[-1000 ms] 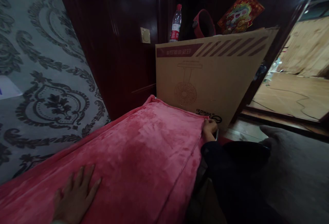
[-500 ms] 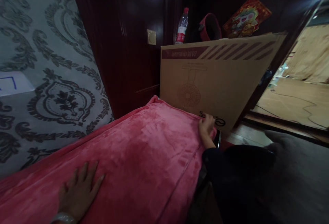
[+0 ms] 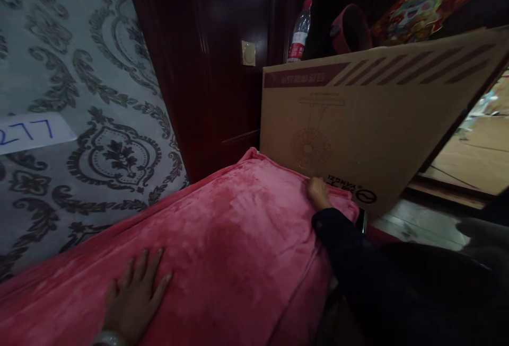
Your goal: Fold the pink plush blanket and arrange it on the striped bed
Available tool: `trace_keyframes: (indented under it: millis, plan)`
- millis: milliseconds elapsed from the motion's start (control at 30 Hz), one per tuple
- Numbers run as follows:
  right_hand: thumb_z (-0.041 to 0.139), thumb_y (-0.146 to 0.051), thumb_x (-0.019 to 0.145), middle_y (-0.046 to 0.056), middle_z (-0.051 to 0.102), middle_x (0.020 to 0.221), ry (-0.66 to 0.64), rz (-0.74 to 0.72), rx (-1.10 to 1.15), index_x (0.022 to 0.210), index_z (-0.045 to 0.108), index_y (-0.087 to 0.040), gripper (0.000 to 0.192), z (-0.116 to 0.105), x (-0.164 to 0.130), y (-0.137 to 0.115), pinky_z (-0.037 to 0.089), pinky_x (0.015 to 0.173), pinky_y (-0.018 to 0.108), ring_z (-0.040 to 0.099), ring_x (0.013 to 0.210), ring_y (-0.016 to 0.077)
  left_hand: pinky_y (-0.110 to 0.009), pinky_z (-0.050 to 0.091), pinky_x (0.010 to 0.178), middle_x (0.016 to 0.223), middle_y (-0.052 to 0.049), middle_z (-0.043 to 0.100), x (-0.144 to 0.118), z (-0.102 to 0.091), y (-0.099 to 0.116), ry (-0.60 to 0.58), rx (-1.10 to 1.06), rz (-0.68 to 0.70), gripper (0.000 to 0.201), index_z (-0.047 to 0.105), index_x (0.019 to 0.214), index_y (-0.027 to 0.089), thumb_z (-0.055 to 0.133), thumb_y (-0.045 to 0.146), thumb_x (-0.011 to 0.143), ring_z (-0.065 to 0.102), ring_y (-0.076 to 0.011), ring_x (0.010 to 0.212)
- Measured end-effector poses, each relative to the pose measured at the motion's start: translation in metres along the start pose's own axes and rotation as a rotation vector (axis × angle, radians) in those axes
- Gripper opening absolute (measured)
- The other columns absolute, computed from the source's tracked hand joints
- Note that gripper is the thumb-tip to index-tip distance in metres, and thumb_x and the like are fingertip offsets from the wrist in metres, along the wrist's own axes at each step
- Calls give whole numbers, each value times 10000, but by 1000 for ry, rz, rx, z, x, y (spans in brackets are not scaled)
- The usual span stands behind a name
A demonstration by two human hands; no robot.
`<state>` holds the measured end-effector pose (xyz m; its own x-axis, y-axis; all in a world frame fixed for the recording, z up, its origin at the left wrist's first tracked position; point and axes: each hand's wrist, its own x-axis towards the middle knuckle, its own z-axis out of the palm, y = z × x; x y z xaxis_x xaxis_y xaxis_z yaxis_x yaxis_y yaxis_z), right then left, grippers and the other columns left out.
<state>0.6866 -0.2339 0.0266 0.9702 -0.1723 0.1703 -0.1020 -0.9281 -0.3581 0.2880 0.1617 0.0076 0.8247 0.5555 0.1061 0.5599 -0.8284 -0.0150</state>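
Note:
A pink plush blanket [image 3: 222, 245] lies spread over a raised surface in front of me, its hem running along the far end. My left hand [image 3: 133, 293] rests flat on it at the lower left, fingers spread. At the far edge, close to the cardboard box, my right hand [image 3: 318, 193] is closed on the blanket's hem; its fingertips are hidden. To the right of that hand, the blanket's corner hangs by a dark, shiny edge.
Behind the blanket stands a large cardboard box [image 3: 353, 118] with a fan printed on it. A red-capped bottle [image 3: 299, 33] and a red round band [image 3: 350, 29] are at its top. Patterned wallpaper [image 3: 119, 144] covers the left wall; a doorway opens at right.
My right hand has shifted left along the far hem, away from the corner, and its fingers are more tightly closed. My left hand stays flat. The view has turned slightly left.

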Motion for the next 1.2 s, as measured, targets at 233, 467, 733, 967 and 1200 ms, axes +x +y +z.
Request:
trace_keyframes:
  millis: [233,467,733,967,1200]
  plan:
    - [259,-105,977,257,605,1242,81,-81,-11,1257,638,-81,472,-8,2,1,504,879,407,653,1062,307,-652,189,1215,1668,-71,297,-17,-21,11,-27,-112,153,684,386,1569,265,376,523,935,171,-340,1564]
    - [338,-166,981,320,610,1199,1,-121,-12,1214,656,14,433,-18,-16,-4,502,898,434,634,1090,358,-692,161,1202,1684,-116,220,-50,-20,66,-155,-11,240,731,385,1561,256,496,536,895,164,-414,1551]
    - [395,-500,1010,117,355,1618,-40,-241,-25,1534,441,-276,572,-5,-100,12,259,1143,658,273,1474,389,-716,192,1178,1686,-133,226,-79,-32,83,-164,-69,382,726,351,1579,276,498,553,924,170,-436,1544]
    - [325,-432,1043,202,438,1542,-109,-165,-66,1496,478,-173,544,-33,-139,20,273,1131,647,333,1444,372,-744,178,1168,1672,-162,263,-106,-34,102,-151,-102,452,668,385,1567,266,515,506,958,178,-440,1540]
    - [379,-463,1039,70,343,1639,-209,-744,-97,1565,394,-278,558,-14,-241,5,234,1193,567,256,1502,323,-716,186,1188,1668,-122,293,-171,-36,75,-147,-126,398,638,338,1585,291,483,475,991,184,-389,1550]
